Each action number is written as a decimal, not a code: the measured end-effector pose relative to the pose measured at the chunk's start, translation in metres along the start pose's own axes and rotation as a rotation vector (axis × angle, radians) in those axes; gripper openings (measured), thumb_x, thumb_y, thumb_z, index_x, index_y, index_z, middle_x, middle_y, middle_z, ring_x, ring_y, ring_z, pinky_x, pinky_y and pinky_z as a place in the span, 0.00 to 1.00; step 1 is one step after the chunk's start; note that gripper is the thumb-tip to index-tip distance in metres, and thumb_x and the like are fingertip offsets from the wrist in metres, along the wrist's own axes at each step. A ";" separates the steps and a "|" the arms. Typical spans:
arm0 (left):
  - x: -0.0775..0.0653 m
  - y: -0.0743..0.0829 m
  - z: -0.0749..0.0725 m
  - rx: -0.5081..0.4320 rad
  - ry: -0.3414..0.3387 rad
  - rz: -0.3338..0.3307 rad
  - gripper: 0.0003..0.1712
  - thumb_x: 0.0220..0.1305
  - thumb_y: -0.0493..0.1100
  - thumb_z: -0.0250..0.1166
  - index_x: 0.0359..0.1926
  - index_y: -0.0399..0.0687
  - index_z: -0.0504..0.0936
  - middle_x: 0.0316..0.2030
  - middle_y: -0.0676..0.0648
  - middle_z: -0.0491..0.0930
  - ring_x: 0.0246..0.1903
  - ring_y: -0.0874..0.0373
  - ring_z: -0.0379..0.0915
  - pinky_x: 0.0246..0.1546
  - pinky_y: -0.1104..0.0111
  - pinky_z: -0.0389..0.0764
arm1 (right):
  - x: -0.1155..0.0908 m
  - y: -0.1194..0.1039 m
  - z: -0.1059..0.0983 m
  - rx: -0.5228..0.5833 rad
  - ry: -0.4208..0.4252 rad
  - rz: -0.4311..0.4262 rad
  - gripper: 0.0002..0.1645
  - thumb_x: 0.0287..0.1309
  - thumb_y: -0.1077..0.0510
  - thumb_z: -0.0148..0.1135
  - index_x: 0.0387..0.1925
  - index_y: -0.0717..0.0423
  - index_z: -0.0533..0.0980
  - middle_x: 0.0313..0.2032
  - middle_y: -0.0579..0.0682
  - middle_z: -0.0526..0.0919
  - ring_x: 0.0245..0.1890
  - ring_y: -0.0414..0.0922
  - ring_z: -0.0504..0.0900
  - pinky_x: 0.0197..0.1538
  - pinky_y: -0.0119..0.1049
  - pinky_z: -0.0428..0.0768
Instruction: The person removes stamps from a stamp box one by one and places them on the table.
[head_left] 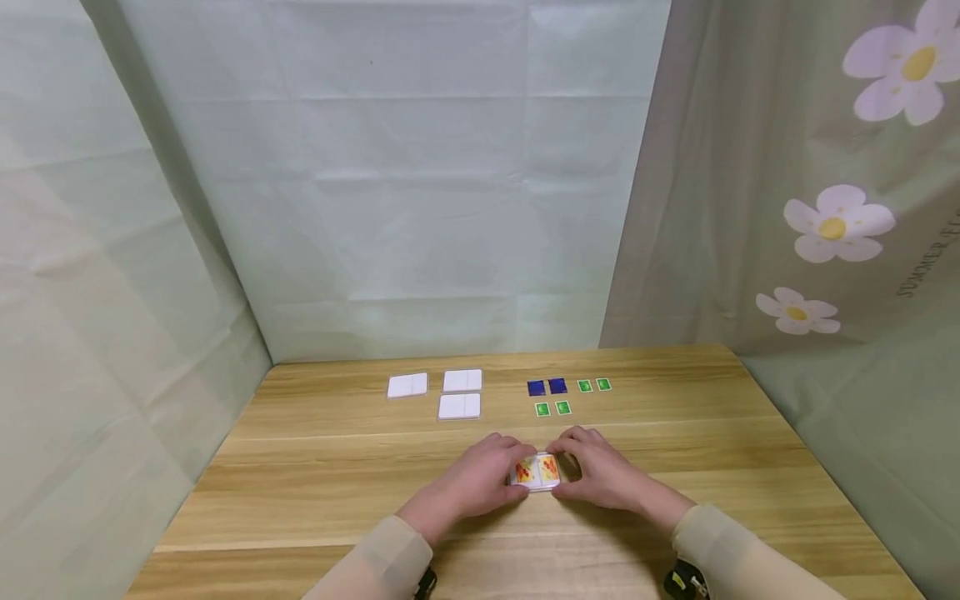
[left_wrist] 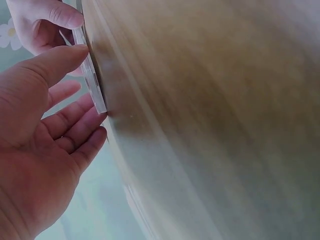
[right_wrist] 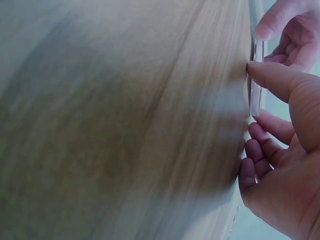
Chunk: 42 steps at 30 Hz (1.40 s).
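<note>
On the near middle of the table, a small clear-edged flat case (head_left: pixel 537 475) shows two red-and-yellow pictures side by side. My left hand (head_left: pixel 483 477) holds its left end, with the thumb at the near edge and fingers at the far edge. The right hand (head_left: pixel 600 472) holds the right end in the same way. Seen edge-on in the left wrist view, the transparent case (left_wrist: pixel 93 82) looks layered and lies low at the tabletop. Its edge (right_wrist: pixel 256 95) also appears between thumb and fingers in the right wrist view.
Three white two-part cards in clear frames (head_left: pixel 460 407) lie farther back on the left. Behind the hands to the right are two dark blue squares (head_left: pixel 557 386) and several green squares (head_left: pixel 563 407). Pale curtains surround the wooden table (head_left: pixel 315 475).
</note>
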<state>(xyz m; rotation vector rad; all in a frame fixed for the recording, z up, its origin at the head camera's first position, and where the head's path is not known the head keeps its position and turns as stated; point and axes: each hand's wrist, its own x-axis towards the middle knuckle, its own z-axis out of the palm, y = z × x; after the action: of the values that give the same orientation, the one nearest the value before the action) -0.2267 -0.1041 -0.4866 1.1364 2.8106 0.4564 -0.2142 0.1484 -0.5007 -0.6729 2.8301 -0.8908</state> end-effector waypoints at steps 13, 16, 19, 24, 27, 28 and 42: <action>0.001 0.001 -0.002 0.011 0.000 0.025 0.30 0.68 0.48 0.80 0.69 0.49 0.85 0.61 0.49 0.86 0.54 0.59 0.78 0.58 0.65 0.81 | 0.001 -0.001 0.001 -0.016 0.013 -0.018 0.32 0.53 0.51 0.88 0.58 0.53 0.85 0.60 0.52 0.81 0.63 0.58 0.76 0.69 0.64 0.76; 0.001 0.001 -0.003 0.012 -0.002 0.028 0.30 0.68 0.48 0.80 0.68 0.49 0.85 0.61 0.49 0.86 0.53 0.59 0.78 0.58 0.66 0.81 | 0.001 -0.002 0.000 -0.014 0.010 -0.019 0.32 0.52 0.51 0.88 0.58 0.53 0.85 0.60 0.52 0.81 0.62 0.57 0.76 0.68 0.64 0.76; 0.001 0.001 -0.003 0.012 -0.008 0.031 0.30 0.68 0.49 0.80 0.68 0.49 0.85 0.61 0.49 0.86 0.53 0.59 0.78 0.58 0.66 0.81 | 0.001 -0.003 0.000 -0.012 0.007 -0.010 0.32 0.52 0.51 0.88 0.58 0.53 0.85 0.59 0.51 0.81 0.63 0.57 0.76 0.69 0.64 0.76; 0.002 0.001 -0.003 0.014 -0.017 0.036 0.29 0.69 0.49 0.80 0.67 0.49 0.86 0.61 0.49 0.86 0.54 0.60 0.78 0.58 0.66 0.80 | 0.000 -0.004 -0.001 -0.010 0.004 -0.007 0.32 0.51 0.51 0.89 0.57 0.52 0.85 0.59 0.50 0.81 0.62 0.56 0.75 0.68 0.63 0.76; 0.001 0.002 -0.004 0.017 -0.018 0.041 0.28 0.69 0.49 0.80 0.67 0.48 0.86 0.61 0.49 0.86 0.53 0.60 0.78 0.58 0.67 0.80 | 0.000 -0.003 -0.001 -0.014 0.005 -0.013 0.32 0.51 0.51 0.89 0.56 0.52 0.85 0.58 0.50 0.81 0.61 0.55 0.75 0.68 0.62 0.77; 0.001 0.002 -0.004 0.018 -0.019 0.042 0.28 0.69 0.49 0.80 0.66 0.48 0.86 0.61 0.49 0.86 0.53 0.60 0.78 0.58 0.67 0.80 | 0.000 -0.003 -0.001 -0.016 0.005 -0.015 0.32 0.51 0.52 0.89 0.56 0.52 0.85 0.58 0.50 0.81 0.61 0.55 0.76 0.67 0.62 0.77; 0.002 0.003 -0.005 -0.027 -0.032 0.047 0.27 0.71 0.48 0.78 0.68 0.49 0.86 0.61 0.50 0.86 0.54 0.60 0.79 0.58 0.67 0.81 | -0.001 0.001 -0.002 -0.033 0.010 -0.052 0.31 0.50 0.52 0.89 0.54 0.52 0.84 0.56 0.48 0.81 0.59 0.54 0.76 0.66 0.60 0.78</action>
<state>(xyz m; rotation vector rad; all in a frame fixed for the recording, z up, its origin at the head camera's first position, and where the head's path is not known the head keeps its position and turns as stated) -0.2268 -0.1020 -0.4810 1.1952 2.7471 0.4735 -0.2140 0.1503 -0.4997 -0.7511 2.8548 -0.8588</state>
